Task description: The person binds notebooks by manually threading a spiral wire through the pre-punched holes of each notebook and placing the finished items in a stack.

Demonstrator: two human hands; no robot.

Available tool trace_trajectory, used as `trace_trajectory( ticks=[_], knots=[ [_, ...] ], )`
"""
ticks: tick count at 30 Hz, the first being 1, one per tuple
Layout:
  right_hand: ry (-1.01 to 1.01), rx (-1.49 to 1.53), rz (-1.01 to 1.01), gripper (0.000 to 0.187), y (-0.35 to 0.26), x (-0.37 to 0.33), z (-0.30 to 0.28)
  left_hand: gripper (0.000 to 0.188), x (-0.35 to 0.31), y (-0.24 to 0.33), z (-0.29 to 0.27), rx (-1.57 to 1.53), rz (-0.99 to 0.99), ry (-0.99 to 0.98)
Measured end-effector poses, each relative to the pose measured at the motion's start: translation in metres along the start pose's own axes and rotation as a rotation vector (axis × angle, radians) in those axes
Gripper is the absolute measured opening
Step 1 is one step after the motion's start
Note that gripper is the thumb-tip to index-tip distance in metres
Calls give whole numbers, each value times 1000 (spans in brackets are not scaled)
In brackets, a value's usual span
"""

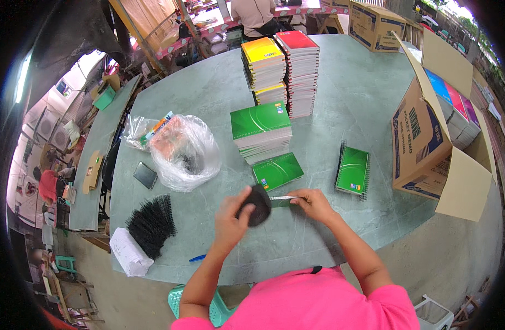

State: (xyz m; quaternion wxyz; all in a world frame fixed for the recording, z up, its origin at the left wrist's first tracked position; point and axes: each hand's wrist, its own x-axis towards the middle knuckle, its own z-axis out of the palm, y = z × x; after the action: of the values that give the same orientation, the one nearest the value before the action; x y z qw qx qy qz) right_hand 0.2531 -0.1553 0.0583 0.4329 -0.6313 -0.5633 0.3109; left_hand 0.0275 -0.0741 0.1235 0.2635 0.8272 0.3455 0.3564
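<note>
My left hand (229,220) is closed around a dark, rounded black object (259,205), blurred, so its kind is unclear. At the table's near middle, my right hand (315,205) pinches the end of a small notebook (280,201), seen nearly edge-on with its pale pages showing. The black object meets the notebook's left end and hides part of it. Just beyond lies a green notebook (277,171), in front of a stack of green notebooks (261,132). To the right is a small pile of green spiral notebooks (352,169).
Tall stacks of yellow notebooks (264,66) and red notebooks (299,77) stand farther back. An open carton (420,140) of notebooks is at right, a closed carton (376,26) behind. At left are a plastic bag (189,154), black spiral coils (150,224) and a blue pen (197,258).
</note>
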Motion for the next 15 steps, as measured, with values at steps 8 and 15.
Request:
trace_trajectory(
  ticks=[8, 15],
  knots=[
    [-3, -28, -2, 21, 4, 0, 3, 41, -3, -2, 22, 3, -10, -189],
    [123, -34, -100, 21, -1, -2, 6, 39, 0, 3, 24, 79, -35, -314]
  ],
)
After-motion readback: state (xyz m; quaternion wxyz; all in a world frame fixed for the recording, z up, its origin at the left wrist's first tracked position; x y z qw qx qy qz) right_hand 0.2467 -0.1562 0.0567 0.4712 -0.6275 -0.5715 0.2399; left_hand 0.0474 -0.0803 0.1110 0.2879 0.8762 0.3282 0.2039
